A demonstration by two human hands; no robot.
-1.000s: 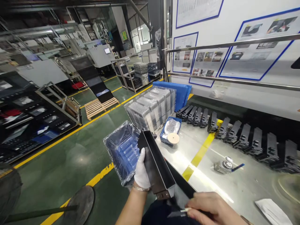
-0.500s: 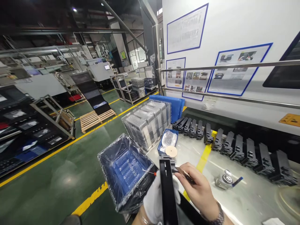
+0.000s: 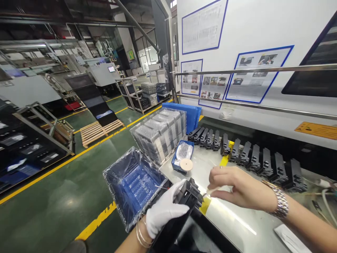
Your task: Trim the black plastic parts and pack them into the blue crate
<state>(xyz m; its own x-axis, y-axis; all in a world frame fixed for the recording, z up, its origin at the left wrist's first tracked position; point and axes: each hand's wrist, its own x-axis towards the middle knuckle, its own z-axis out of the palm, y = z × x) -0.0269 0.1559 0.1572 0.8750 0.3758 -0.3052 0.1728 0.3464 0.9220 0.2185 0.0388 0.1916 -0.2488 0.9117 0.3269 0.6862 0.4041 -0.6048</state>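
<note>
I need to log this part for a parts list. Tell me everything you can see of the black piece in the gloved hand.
The black part is long and channel-shaped, looks like matte moulded plastic, with a notched, ribbed end pointing up and away. The white-gloved left hand grips it near that end; the bare right hand brings a thin tool to its tip.

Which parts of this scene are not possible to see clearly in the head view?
- Lower end of the black part: cut off by the bottom edge, partly covered by the gloved left hand.
- Thin tool in the right hand: mostly hidden by the fingers; its type is unclear.
- Text on the wall posters: too small.
- Contents of the small blue tray: unclear through wrapping.
</note>
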